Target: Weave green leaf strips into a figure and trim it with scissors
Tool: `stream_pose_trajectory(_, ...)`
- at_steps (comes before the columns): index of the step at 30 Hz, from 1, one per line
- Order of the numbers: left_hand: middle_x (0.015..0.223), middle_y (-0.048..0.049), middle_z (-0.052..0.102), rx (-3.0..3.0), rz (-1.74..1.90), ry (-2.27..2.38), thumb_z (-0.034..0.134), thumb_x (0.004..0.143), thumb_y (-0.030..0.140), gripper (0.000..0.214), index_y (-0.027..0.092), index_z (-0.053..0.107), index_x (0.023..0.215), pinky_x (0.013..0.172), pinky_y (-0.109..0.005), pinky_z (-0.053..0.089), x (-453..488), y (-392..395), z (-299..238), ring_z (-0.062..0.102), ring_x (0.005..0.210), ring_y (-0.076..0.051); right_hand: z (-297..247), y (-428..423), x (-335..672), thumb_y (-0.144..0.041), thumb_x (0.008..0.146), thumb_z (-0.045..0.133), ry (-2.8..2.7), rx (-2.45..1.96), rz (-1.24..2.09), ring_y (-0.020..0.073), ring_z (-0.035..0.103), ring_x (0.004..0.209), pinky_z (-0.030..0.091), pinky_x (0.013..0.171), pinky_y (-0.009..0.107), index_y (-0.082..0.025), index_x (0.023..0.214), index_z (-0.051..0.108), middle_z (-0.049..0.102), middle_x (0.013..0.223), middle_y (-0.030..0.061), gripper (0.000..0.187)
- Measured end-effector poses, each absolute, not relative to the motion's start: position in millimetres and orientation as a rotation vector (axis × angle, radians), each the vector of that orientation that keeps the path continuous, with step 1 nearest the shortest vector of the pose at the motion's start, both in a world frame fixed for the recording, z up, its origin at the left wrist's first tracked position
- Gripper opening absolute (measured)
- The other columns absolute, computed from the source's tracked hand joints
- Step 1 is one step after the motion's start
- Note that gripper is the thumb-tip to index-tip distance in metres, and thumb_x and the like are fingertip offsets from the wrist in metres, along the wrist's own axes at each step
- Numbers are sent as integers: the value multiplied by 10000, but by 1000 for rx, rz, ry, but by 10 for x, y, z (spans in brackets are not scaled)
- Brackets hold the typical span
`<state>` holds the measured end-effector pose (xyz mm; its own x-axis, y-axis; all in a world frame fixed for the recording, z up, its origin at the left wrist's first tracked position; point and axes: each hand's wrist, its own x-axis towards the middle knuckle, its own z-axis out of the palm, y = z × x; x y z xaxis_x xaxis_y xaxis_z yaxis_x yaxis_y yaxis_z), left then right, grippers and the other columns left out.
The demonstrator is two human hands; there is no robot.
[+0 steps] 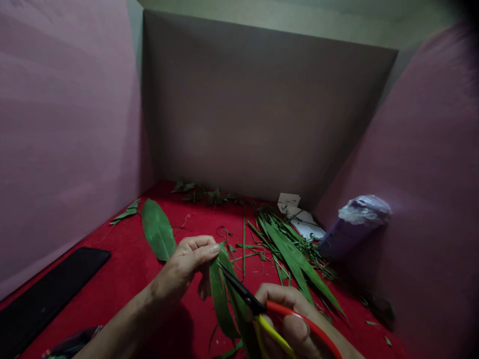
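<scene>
My left hand (pixel 196 257) pinches the top end of a long green leaf (pixel 221 299) between thumb and fingers. The leaf hangs down in two strips with a gap between them. My right hand (pixel 295 319) is wrapped around scissors (pixel 245 295) with black blades and red and yellow handles. The blade tips touch the leaf just below my left fingertips, pointing up and left. Whether the blades are parted is hard to make out. Beyond my left wrist, a broad single leaf (pixel 157 229) lies flat on the red cloth (pixel 130 279).
Long leaves (pixel 295 254) and cut strips are heaped at right, beside white papers (pixel 305 223). A purple container (pixel 348 229) with clear plastic over its top leans near the right wall. At left lies a black flat object (pixel 56 291). Dark sprigs (pixel 209 194) line the back wall.
</scene>
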<state>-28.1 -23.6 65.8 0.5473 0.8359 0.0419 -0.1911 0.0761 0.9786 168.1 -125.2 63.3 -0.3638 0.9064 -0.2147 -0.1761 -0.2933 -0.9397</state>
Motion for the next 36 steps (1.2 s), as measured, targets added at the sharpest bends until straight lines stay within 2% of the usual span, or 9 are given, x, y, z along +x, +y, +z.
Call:
stream_pose_trajectory(5, 436, 12, 518, 1258, 849, 638, 476, 794, 338, 292, 153, 486, 568, 316, -180, 340, -279, -235, 649, 433, 315, -83, 587, -1180, 1729, -652, 556, 616, -1155, -1058, 1816, 154, 510, 668, 420, 622, 266, -189, 861, 554, 525, 725, 42, 558)
stream_pose_trajectory(10, 450, 16, 527, 1230, 859, 620, 483, 795, 319, 274, 157, 491, 575, 339, -183, 345, -271, -242, 655, 441, 331, -80, 550, -1113, 1734, -580, 494, 712, -1108, -1006, 1890, 114, 488, 566, 408, 547, 230, -175, 815, 564, 514, 649, 12, 538)
stream_pose_trajectory(14, 448, 20, 524, 1214, 879, 605, 494, 792, 305, 266, 156, 498, 572, 356, -181, 339, -268, -251, 660, 436, 335, -71, 574, -1147, 1690, -534, 531, 720, -1075, -979, 1823, 100, 486, 553, 408, 567, 229, -159, 772, 562, 492, 621, -4, 473)
stream_pose_trajectory(17, 441, 20, 520, 1194, 889, 597, 501, 789, 299, 268, 156, 497, 562, 354, -179, 332, -265, -258, 662, 438, 338, -73, 597, -1205, 1652, -536, 558, 704, -1021, -1027, 1769, 97, 485, 563, 394, 555, 218, -158, 780, 555, 491, 643, 0, 463)
stream_pose_trajectory(22, 432, 22, 512, 1182, 895, 610, 513, 777, 305, 269, 154, 501, 556, 353, -177, 323, -257, -263, 666, 427, 332, -68, 618, -1226, 1626, -564, 510, 716, -1007, -1050, 1765, 95, 478, 570, 366, 533, 201, -154, 781, 540, 496, 641, 1, 522)
stream_pose_trajectory(27, 426, 26, 504, 1174, 908, 629, 526, 765, 318, 276, 152, 502, 545, 372, -174, 320, -253, -261, 670, 420, 341, -62, 558, -1210, 1647, -577, 552, 684, -1069, -1068, 1746, 67, 428, 518, 320, 481, 177, -156, 808, 524, 502, 644, -1, 518)
stream_pose_trajectory(33, 421, 26, 498, 1188, 945, 633, 529, 758, 317, 279, 154, 499, 534, 357, -173, 322, -246, -264, 699, 416, 331, -63, 535, -1200, 1687, -595, 549, 674, -1270, -1001, 1720, 117, 497, 652, 393, 591, 231, -155, 896, 526, 537, 775, 38, 580)
stream_pose_trajectory(36, 438, 17, 510, 1188, 979, 632, 497, 777, 325, 284, 157, 493, 548, 343, -187, 339, -253, -249, 708, 422, 335, -77, 588, -1187, 1747, -597, 611, 629, -1265, -984, 1695, 83, 466, 622, 381, 583, 207, -162, 920, 518, 521, 759, 15, 545)
